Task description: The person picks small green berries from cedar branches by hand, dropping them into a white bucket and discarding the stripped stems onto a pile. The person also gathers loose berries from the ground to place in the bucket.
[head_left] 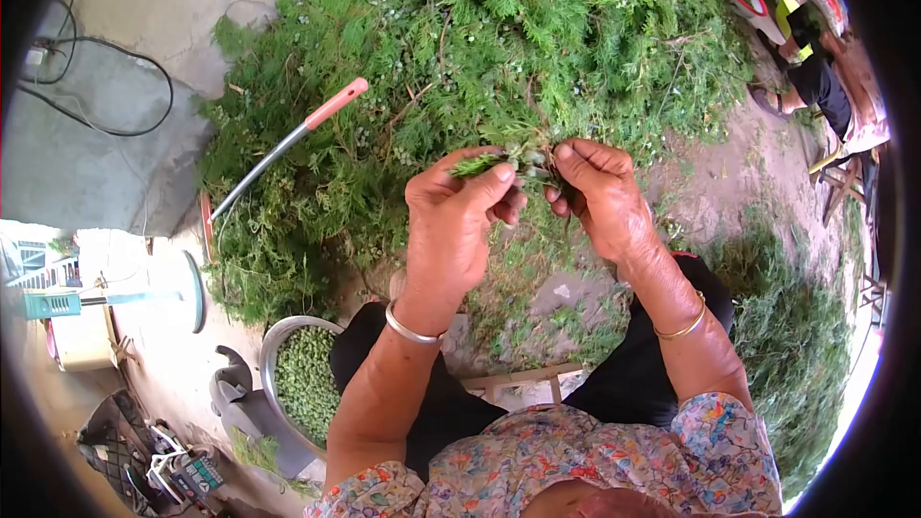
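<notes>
In the head view, my left hand (460, 197) pinches a small green conifer sprig (477, 165) between thumb and fingers. My right hand (600, 192) is closed on the other side of the same sprig, thumb and forefinger pressed together near some pale green berries. Both hands are raised in front of me, close together. Beyond them lies a large heap of cut evergreen branches (537, 19) with pale berries among the leaves. By my left leg a metal basin (271, 345) holds many small green berries (307, 379).
A tool with a pink-tipped metal handle (336, 104) leans over the heap. At left stand a teal fan (192, 293) and a grey slab (106, 153) with a black cable. Another person (820, 86) sits at far right. More cut branches (787, 345) lie at my right.
</notes>
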Demonstrator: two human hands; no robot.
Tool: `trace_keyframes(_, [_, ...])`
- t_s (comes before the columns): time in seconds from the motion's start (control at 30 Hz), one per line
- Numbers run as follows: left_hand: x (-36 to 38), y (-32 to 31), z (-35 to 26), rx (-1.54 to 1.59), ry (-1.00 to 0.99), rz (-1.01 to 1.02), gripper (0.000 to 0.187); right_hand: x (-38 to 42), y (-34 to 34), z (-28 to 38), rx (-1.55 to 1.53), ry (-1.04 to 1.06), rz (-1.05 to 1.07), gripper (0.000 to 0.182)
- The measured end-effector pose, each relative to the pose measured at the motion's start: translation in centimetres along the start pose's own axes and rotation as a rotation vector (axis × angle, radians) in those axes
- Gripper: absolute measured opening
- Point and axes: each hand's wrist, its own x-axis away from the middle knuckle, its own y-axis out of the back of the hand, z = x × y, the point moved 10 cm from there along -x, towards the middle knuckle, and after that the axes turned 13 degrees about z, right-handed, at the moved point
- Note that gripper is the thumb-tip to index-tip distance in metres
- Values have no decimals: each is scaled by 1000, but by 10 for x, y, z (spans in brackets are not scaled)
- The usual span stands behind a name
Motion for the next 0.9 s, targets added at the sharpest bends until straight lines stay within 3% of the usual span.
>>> trace_keyframes(0.13, [4,14,12,143,80,-74,12,6,5,6,30,20,-88,18])
trace_keyframes(0.2, [3,17,15,153,74,-81,10,4,-9,14,182,55,52,18])
trace_keyframes(0.33, [0,9,11,190,26,-14,11,4,-13,19,353,98,86,18])
trace_keyframes(0.4, [-2,5,10,219,5,21,12,10,13,10,83,-4,-181,20])
trace_keyframes(0.43, [-3,4,9,251,-18,34,12,7,19,8,82,-3,-183,20])
trace_keyframes(0.5, [-3,3,7,285,-39,47,11,-1,30,-3,-170,37,-135,21])
trace_keyframes(0.63, [-5,8,3,322,-43,50,12,-1,23,3,-159,45,-79,21])
trace_keyframes(0.7, [-7,8,2,318,-45,53,13,3,8,2,-59,-94,-17,20])
trace_keyframes(0.8, [-6,5,-1,239,-67,44,14,5,-6,7,98,-96,107,19])
trace_keyframes(0.9, [-5,0,-1,185,-47,76,13,-1,1,4,-64,12,141,18])
